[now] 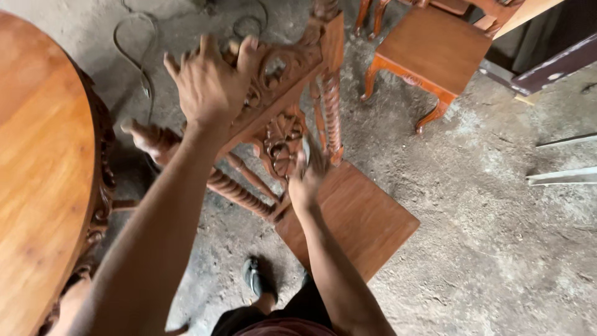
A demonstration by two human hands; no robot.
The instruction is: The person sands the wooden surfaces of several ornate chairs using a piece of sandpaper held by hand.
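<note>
The carved wooden chair (292, 118) stands on the concrete floor (497, 236) beside the round table's (43, 155) carved edge, its flat seat (354, 218) bare, the left hand (208, 84) clasped over its ornate top rail and the right hand (306, 180) gripping the backrest's lower carving near the seat.

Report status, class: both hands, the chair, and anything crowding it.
Left hand gripping the carved chair at its top rail. Right hand on the carved back, low, by the seat. Round table close on the left; second chair beyond.
</note>
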